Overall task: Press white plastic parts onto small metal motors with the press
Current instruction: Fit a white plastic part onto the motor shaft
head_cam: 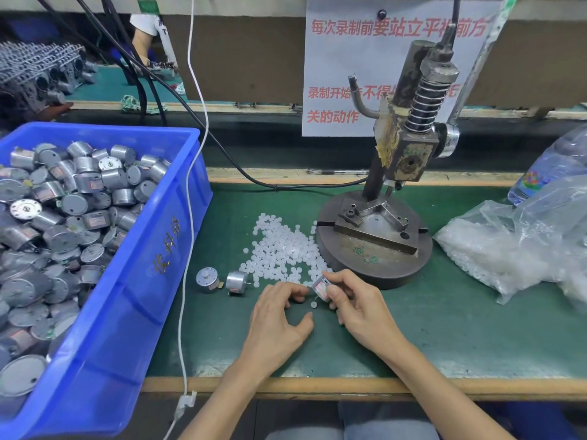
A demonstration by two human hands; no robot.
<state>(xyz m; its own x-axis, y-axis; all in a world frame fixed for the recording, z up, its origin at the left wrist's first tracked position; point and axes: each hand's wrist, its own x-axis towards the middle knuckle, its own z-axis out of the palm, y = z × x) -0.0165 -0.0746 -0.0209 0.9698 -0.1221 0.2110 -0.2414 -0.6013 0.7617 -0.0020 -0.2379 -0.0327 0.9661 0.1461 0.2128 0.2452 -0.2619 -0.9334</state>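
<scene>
My left hand (279,315) rests on the green surface (444,328), fingers loosely bent, gripping nothing I can see. My right hand (355,304) pinches a small motor (320,289) just beside it. One white part (313,304) lies between them, the pile of white parts (282,249) beyond, against the press (378,246)

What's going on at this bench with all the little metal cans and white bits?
A person is putting small motors and white plastic parts together at a green-matted bench. The right hand pinches a small motor just in front of the press, which has nothing in it yet. The left hand hovers with curled fingers beside a loose white part; I cannot tell whether it holds one. More motors fill the blue bin.
</scene>
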